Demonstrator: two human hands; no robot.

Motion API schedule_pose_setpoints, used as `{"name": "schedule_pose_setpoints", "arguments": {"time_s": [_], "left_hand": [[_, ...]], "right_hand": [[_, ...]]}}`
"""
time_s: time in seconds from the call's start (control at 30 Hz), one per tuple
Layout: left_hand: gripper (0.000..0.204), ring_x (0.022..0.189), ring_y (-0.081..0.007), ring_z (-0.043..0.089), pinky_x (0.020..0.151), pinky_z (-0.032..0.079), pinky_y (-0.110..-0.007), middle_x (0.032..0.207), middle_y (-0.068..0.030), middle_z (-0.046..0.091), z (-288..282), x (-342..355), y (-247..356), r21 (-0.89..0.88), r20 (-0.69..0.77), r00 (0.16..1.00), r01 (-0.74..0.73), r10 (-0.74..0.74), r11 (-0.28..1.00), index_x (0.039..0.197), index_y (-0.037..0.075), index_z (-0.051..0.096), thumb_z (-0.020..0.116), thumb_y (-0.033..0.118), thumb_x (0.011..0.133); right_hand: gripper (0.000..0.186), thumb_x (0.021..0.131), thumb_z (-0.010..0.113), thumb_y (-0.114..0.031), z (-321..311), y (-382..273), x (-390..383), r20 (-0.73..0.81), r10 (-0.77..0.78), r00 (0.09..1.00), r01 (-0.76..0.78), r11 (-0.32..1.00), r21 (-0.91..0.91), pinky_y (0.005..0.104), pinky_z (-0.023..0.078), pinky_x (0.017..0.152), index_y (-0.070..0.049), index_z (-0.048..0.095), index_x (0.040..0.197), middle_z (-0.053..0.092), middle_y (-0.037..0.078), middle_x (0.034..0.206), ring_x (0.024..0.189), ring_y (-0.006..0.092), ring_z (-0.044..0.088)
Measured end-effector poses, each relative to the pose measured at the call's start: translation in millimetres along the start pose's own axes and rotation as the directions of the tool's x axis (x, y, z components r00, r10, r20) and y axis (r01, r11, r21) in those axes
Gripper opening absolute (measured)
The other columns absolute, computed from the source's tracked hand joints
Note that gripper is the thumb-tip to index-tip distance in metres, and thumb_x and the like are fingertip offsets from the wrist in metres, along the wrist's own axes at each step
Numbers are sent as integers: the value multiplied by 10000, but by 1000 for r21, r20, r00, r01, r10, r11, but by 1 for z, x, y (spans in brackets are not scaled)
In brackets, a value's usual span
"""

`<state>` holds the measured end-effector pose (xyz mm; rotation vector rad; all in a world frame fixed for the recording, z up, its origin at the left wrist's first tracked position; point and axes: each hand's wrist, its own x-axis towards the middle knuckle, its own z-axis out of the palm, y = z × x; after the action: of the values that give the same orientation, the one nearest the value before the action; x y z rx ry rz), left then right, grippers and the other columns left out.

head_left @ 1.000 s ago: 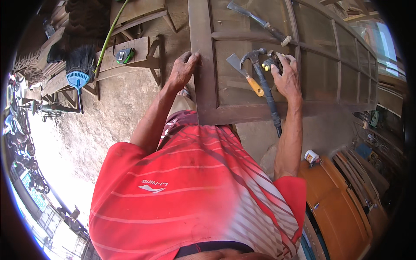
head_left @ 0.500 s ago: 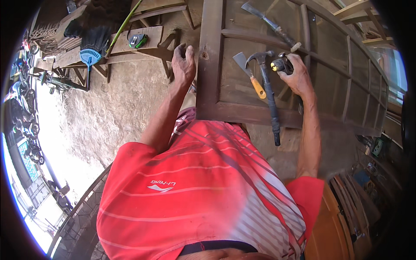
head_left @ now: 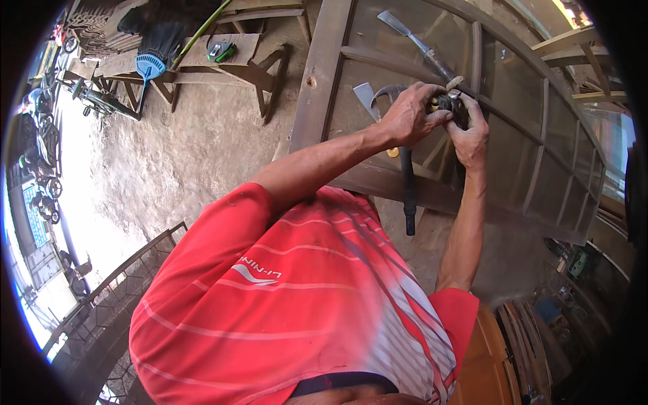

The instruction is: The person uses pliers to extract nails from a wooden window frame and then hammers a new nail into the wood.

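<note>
Both hands meet over a large brown wooden door frame with panes [head_left: 314, 88]. My right hand [head_left: 470, 138] grips a small dark object with a yellow end and a shiny metal part [head_left: 445, 103]; its kind is unclear. My left hand [head_left: 413, 113] has its fingers closed on the same object from the left. Under my left hand and wrist lies a claw hammer [head_left: 408, 189], its head partly hidden. A putty knife [head_left: 365, 96] is beside it, with its orange handle mostly covered. Beyond the hands a long chisel [head_left: 420, 46] rests across the panes.
At the upper left a wooden bench [head_left: 246, 67] carries a green and black tape measure [head_left: 221, 51]. A blue rake [head_left: 150, 66] leans there, with a green pole [head_left: 202, 30] beside it. Planks [head_left: 526, 344] stand at lower right, and motorcycles [head_left: 46, 162] are at far left.
My left hand has swung right from beside the frame and joined my right hand at the small dark object. The hammer and putty knife are now partly covered.
</note>
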<state>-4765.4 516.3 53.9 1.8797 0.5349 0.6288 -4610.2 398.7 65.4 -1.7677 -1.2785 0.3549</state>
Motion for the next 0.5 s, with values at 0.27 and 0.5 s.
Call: {"name": "schedule_pose_setpoints", "arguments": {"time_s": [0.27, 0.5], "left_hand": [[323, 856, -125, 642, 811, 547, -285, 1053, -62, 700, -98, -15, 7, -365, -352, 912, 75, -213, 928, 1161, 24, 635, 734, 232, 934], [339, 870, -211, 647, 724, 554, -349, 990, -93, 653, -206, 5, -38, -604, -502, 834, -146, -231, 784, 1124, 60, 576, 553, 386, 1033]], "right_hand": [[425, 847, 758, -71, 4, 1, 3, -80, -62, 995, 45, 981, -190, 405, 534, 885, -18, 636, 1251, 675, 135, 1147, 1012, 322, 669], [347, 859, 774, -193, 42, -71, -36, -15, 225, 974, -207, 867, -453, 469, 517, 820, -21, 623, 1120, 640, 180, 1072, 972, 414, 642]]}}
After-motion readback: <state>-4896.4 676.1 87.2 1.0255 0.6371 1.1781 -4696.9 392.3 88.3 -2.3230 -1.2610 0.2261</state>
